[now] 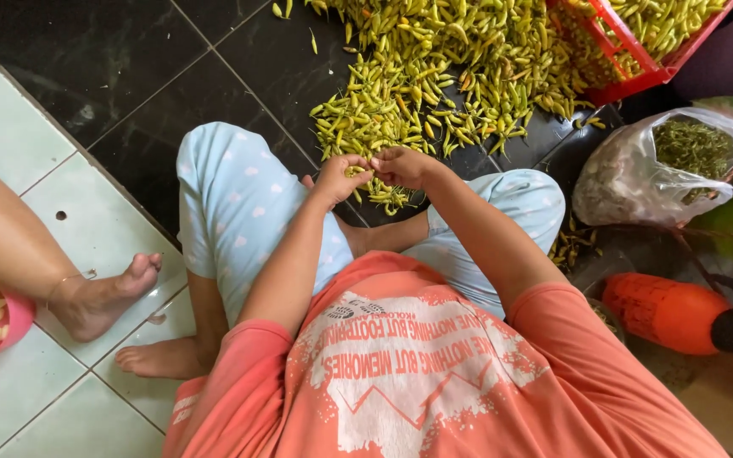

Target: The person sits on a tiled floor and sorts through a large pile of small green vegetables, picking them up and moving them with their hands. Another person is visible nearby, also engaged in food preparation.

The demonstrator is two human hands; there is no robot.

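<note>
Glossy waxy chillies (434,76), polished dark floor tiles (129,85), red plastic crate (638,72), clear crinkled plastic bag (638,178)

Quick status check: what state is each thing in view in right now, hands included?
left hand: pinched on a small chilli
right hand: gripping the same chilli
chilli pile: loose, spread on the dark floor
red crate: tipped, chillies inside
plastic bag: open, green bits inside
pink bowl: holds pale pieces

Between your fingertips you hold 1 small yellow-green chili (365,172), lying roughly level. The chili heap (451,76) it matches spreads across the dark floor tiles just beyond.
</note>
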